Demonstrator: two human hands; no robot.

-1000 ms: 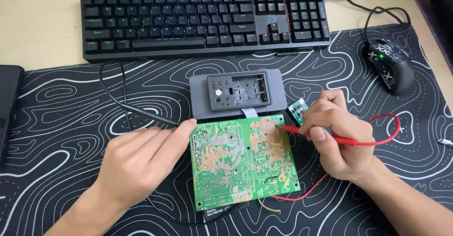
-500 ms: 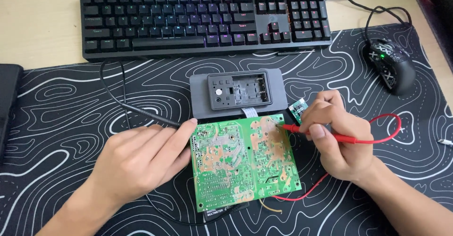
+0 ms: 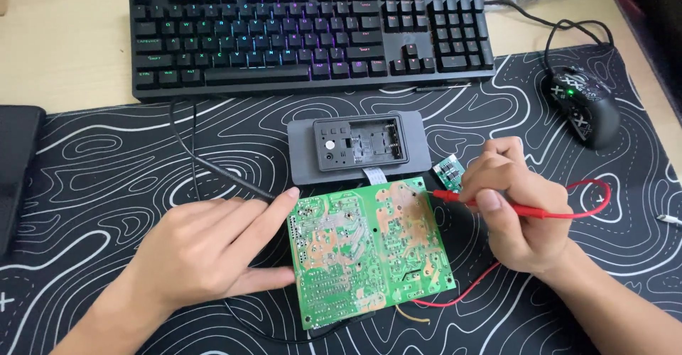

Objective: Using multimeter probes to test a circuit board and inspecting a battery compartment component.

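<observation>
Green circuit board [image 3: 366, 252]: left hand [image 3: 206, 252] flat beside it, right hand [image 3: 518, 213] pinching red probe [image 3: 490, 204].

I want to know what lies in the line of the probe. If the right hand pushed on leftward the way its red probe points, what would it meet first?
Most likely the green circuit board: the right hand aims the red probe leftward, its tip already at the board's upper right corner. Whether it touches is unclear.

One head-worn camera looks steeply down, close over the desk mat [image 3: 106, 184], facing the keyboard [image 3: 305, 35].
</observation>
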